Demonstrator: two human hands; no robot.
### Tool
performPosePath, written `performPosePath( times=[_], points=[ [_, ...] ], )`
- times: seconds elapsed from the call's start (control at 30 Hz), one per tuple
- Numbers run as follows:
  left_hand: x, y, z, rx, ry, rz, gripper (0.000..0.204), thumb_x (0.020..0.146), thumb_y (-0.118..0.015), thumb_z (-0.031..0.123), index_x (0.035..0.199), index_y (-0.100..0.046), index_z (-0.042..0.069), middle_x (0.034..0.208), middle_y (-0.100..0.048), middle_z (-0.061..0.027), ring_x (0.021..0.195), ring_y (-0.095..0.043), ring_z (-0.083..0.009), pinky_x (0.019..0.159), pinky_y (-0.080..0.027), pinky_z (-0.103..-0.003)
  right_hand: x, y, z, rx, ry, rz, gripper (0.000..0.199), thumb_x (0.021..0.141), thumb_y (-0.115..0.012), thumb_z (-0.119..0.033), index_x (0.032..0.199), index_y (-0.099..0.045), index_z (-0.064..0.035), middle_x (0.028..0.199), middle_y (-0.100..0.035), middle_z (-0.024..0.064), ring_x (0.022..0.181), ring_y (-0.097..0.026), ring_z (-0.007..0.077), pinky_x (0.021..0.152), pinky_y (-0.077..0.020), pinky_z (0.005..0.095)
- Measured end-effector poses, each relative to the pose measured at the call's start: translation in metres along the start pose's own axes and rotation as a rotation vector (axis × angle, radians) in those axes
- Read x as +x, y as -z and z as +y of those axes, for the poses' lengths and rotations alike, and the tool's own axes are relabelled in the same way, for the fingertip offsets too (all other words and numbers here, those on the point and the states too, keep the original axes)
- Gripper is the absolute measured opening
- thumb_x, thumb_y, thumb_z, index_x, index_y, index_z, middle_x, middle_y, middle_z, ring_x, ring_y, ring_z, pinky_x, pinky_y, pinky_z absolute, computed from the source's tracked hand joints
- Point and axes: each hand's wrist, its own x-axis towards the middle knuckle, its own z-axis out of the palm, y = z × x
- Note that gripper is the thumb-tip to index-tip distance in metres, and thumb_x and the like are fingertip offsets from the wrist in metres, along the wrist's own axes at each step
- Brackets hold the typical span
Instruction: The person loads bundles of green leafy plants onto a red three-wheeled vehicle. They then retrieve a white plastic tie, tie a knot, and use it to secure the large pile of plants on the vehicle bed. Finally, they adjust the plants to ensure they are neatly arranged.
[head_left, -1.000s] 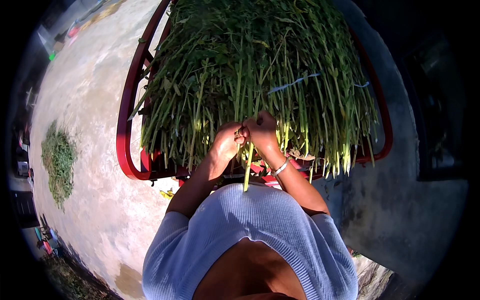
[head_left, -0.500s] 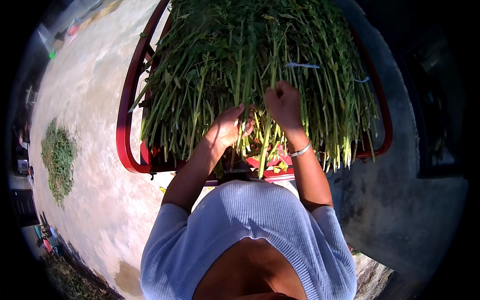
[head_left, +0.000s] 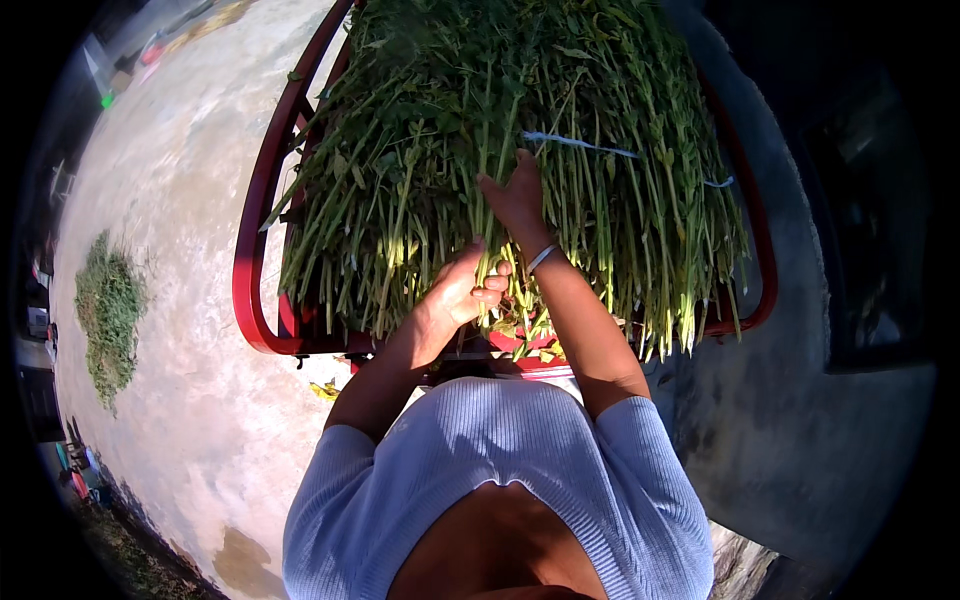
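Leafy green stalks [head_left: 400, 200] lie packed in a thick layer, cut ends toward me. My left hand [head_left: 468, 288] is closed around a few stalks near their lower ends, at the middle of the layer's front edge. Just above and to its right, my right hand [head_left: 518, 205] is at upright stalks, thumb and forefinger spread apart; its other fingers are hidden. A silvery bangle [head_left: 541, 259] circles the right wrist. Beyond that hand, a pale blue strip [head_left: 580, 144] lies across the stalks.
A red metal frame [head_left: 246, 270] surrounds the stalks at the sides and front. Loose leaves [head_left: 545, 350] lie on its red front part. On the concrete ground at left are a heap of greenery [head_left: 108, 320] and yellow leaves [head_left: 325, 390]. A dark grey surface [head_left: 780, 430] is at right.
My right hand has shifted left and its thumb and forefinger have spread. My left hand has come slightly nearer to me. More of the pale blue strip shows.
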Motion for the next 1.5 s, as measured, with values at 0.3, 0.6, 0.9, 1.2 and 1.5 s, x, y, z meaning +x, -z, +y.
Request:
performPosePath(
  times=[0.3, 0.6, 0.9, 1.2, 1.5],
  points=[
    [-0.002, -0.049, -0.027, 0.365, -0.165, 0.087, 0.035, 0.096, -0.040, 0.039, 0.101, -0.045, 0.004, 0.072, -0.048, -0.0037, 0.056, -0.044, -0.0109, 0.045, -0.034, -0.023, 0.025, 0.036, -0.007, 0.567, -0.700, -0.695, 0.014, 0.072, -0.057, -0.008, 0.072, -0.050, 0.0038, 0.056, -0.056, 0.0107, 0.049, -0.057, 0.0211, 0.046, -0.0441, 0.0341],
    [0.009, -0.035, -0.007, 0.381, -0.052, -0.401, 0.079, 0.083, -0.052, 0.059, 0.134, -0.032, 0.002, 0.125, -0.046, -0.0153, 0.114, -0.048, -0.0283, 0.097, -0.040, -0.048, 0.013, 0.184, -0.084, 0.758, -0.852, -0.727, 0.014, 0.081, -0.049, -0.001, 0.096, -0.046, 0.0002, 0.058, -0.049, 0.0047, 0.044, -0.045, 0.0111, 0.038, -0.0362, 0.0244],
    [0.093, -0.055, 0.076, -0.009, -0.181, -0.031, 0.115, 0.062, -0.061, 0.072, 0.141, -0.011, 0.006, 0.134, -0.033, -0.0211, 0.118, -0.041, -0.0367, 0.098, -0.035, -0.057, -0.077, 0.283, -0.108, 0.419, -0.707, -0.849, 0.041, 0.083, -0.046, -0.001, 0.123, -0.038, 0.0035, 0.059, -0.042, 0.0005, 0.044, -0.041, 0.0087, 0.042, -0.0350, 0.0231],
    [0.130, -0.072, 0.076, -0.092, -0.254, -0.384, 0.103, 0.059, -0.061, 0.075, 0.134, -0.036, 0.008, 0.130, -0.045, -0.0160, 0.116, -0.048, -0.0316, 0.099, -0.037, -0.053, -0.155, 0.371, -0.120, -0.800, -0.023, -0.772, 0.069, 0.070, -0.061, -0.009, 0.127, -0.031, 0.0164, 0.060, -0.057, 0.0189, 0.049, -0.057, 0.0346, 0.046, -0.0468, 0.0425],
    [0.098, -0.191, 0.098, -0.055, -0.442, -0.757, 0.079, 0.076, -0.062, 0.058, 0.132, -0.036, 0.008, 0.123, -0.051, -0.0150, 0.114, -0.050, -0.0333, 0.097, -0.042, -0.052, -0.159, 0.400, -0.107, -0.776, -0.093, -0.483, 0.073, 0.072, -0.062, -0.003, 0.134, -0.027, 0.0088, 0.067, -0.058, 0.0138, 0.056, -0.058, 0.0311, 0.054, -0.0479, 0.0372]
  ],
)
